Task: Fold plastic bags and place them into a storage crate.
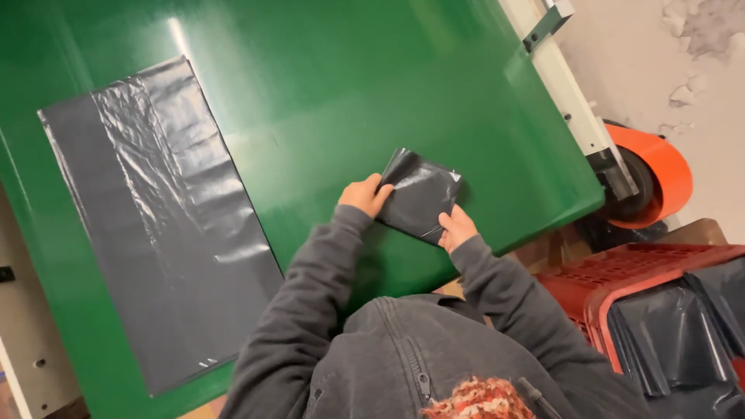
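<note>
A small folded dark grey plastic bag [420, 194] lies on the green table [326, 85] near its front edge. My left hand [365, 194] grips the bag's left edge and my right hand [456, 228] holds its lower right corner. Both arms are in grey sleeves. A long flat dark grey plastic bag [159, 225] lies spread out on the left part of the table, away from both hands.
A red plastic crate [621, 279] with several folded dark bags [683, 326] stands to the right, below the table. An orange wheel guard [660, 171] and a white metal frame [570, 93] sit at the table's right edge.
</note>
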